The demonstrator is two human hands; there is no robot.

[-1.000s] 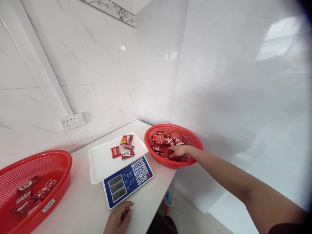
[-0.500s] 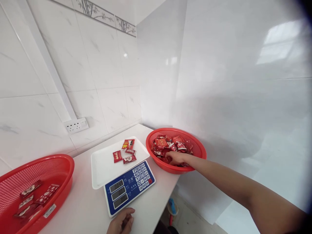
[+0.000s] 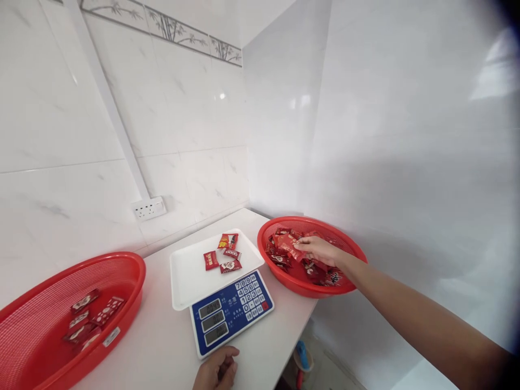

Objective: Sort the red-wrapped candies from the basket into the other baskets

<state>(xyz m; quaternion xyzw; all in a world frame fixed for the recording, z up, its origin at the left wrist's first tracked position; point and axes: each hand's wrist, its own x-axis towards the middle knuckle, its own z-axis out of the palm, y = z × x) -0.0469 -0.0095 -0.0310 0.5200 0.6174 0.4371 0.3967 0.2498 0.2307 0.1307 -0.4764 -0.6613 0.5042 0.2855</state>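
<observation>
My right hand (image 3: 318, 249) pinches a red candy packet (image 3: 291, 246) over the right-hand red basket (image 3: 280, 280), where many small red wrapped candies (image 3: 280, 260) lie in a heap. My left hand (image 3: 216, 370) rests on the table just below the digital scale (image 3: 233, 313). Its fingers are loosely curled with gaps between them, and it holds nothing. On the scale's white tray (image 3: 190, 279) lie several red packets (image 3: 230, 265), grouped towards its right side. The scale's blue panel has number keys and lit-grey displays.
At the left stands another red basket (image 3: 136, 290) with several wrapped candies (image 3: 87, 322) inside. The white table (image 3: 160, 346) sits in a tiled corner. A socket (image 3: 148, 208) is on the left wall. A blue object (image 3: 302, 355) shows below the table's right edge.
My right hand has risen from the candy heap with a red packet in its fingers. My left hand stays by the scale. The whole view has shifted, so things appear further right.
</observation>
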